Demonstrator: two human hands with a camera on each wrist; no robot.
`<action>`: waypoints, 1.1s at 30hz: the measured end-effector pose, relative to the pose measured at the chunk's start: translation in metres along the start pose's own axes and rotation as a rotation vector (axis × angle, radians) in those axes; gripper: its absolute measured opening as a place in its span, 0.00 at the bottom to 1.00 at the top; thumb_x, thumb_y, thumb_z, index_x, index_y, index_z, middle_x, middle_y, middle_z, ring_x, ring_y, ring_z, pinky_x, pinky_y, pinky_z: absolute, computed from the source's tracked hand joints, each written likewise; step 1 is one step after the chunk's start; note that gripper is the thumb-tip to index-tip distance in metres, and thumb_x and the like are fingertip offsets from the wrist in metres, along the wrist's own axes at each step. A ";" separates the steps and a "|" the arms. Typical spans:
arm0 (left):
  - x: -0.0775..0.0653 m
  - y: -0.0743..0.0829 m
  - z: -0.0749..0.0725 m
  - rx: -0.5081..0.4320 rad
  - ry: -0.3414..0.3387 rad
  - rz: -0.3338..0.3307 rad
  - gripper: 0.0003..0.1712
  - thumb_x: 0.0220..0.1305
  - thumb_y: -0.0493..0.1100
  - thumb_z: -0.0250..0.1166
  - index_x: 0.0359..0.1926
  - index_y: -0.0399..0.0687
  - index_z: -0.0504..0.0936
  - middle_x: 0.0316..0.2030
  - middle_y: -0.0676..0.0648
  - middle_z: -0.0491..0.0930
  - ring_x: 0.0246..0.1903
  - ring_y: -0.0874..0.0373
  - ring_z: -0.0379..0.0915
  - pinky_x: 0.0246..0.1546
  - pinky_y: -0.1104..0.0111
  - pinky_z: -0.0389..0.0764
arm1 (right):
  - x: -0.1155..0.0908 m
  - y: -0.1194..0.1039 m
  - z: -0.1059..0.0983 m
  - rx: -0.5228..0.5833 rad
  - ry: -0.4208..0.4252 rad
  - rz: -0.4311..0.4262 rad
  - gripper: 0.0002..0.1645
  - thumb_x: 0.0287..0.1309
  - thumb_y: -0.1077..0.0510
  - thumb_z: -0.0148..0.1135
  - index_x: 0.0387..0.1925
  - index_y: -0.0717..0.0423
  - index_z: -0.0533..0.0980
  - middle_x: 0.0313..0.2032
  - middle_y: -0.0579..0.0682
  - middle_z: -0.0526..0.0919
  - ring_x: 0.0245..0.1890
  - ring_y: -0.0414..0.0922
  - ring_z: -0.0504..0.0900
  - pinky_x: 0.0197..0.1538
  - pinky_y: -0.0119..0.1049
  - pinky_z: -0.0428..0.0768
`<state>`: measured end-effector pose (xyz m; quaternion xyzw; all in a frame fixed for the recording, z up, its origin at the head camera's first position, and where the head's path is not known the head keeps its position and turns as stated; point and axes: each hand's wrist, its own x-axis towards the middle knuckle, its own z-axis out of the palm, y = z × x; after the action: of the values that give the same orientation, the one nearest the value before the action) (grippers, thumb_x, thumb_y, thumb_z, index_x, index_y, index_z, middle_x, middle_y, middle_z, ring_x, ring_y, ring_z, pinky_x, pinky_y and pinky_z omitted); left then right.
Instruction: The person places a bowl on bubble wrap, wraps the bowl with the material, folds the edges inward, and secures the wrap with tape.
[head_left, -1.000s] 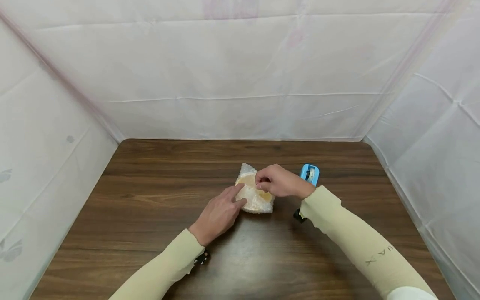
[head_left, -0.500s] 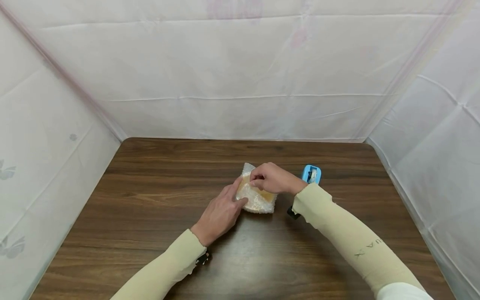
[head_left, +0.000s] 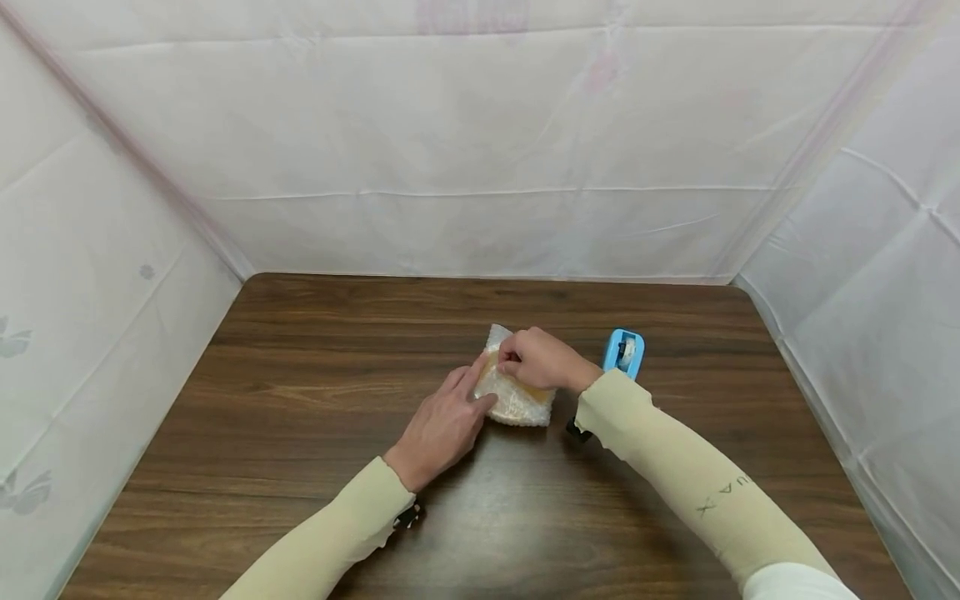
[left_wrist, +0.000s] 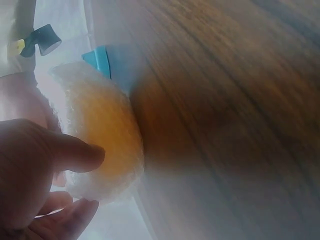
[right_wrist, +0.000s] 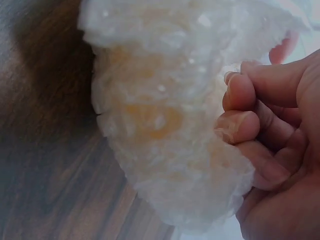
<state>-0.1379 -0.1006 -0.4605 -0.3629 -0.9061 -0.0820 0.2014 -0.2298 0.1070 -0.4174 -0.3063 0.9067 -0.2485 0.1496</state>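
Note:
A bubble-wrapped bundle (head_left: 517,404), yellow-orange inside, lies on the wooden table. My left hand (head_left: 442,425) holds its left side; the left wrist view shows the thumb (left_wrist: 82,155) against the yellow-tinted wrap, with fingertips at its lower end. Over the bundle's upper right, my right hand (head_left: 542,360) has its fingers curled. The right wrist view shows those fingertips pinching a thin glossy clear film, apparently clear tape (right_wrist: 227,127), at the edge of the bubble wrap (right_wrist: 155,110). What is inside the wrap stays blurred.
A light blue tape dispenser (head_left: 624,353) stands just beyond the right wrist, partly hidden by the sleeve. The dark wooden table (head_left: 300,367) ends at white sheeting (head_left: 480,233) along the back and both sides.
My right hand has shifted slightly left across the bundle, the forearm swinging the same way. The left hand keeps its hold, its fingers drawn a little closer to the right hand.

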 end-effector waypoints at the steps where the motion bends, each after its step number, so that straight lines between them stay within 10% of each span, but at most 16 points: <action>1: 0.000 0.000 0.000 0.003 -0.001 0.001 0.10 0.66 0.35 0.71 0.47 0.49 0.90 0.72 0.33 0.71 0.62 0.43 0.76 0.35 0.67 0.88 | 0.000 0.000 0.000 -0.001 -0.002 0.004 0.12 0.74 0.59 0.60 0.32 0.52 0.84 0.21 0.46 0.78 0.18 0.38 0.69 0.28 0.31 0.71; 13: 0.007 -0.002 0.000 0.038 0.009 0.060 0.04 0.63 0.33 0.69 0.34 0.44 0.82 0.61 0.35 0.82 0.59 0.42 0.77 0.48 0.62 0.88 | 0.001 -0.004 0.009 -0.123 -0.003 0.011 0.16 0.73 0.61 0.58 0.26 0.50 0.81 0.19 0.44 0.75 0.18 0.37 0.68 0.29 0.31 0.70; 33: 0.012 -0.004 0.000 0.093 -0.065 0.048 0.04 0.64 0.32 0.66 0.37 0.45 0.80 0.57 0.37 0.85 0.56 0.44 0.78 0.36 0.62 0.88 | 0.004 -0.017 0.014 -0.214 0.065 0.142 0.18 0.66 0.69 0.57 0.20 0.52 0.76 0.18 0.46 0.71 0.18 0.41 0.67 0.24 0.32 0.67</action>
<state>-0.1487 -0.0959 -0.4549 -0.3774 -0.9059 -0.0232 0.1905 -0.2188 0.0878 -0.4210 -0.2475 0.9517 -0.1490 0.1039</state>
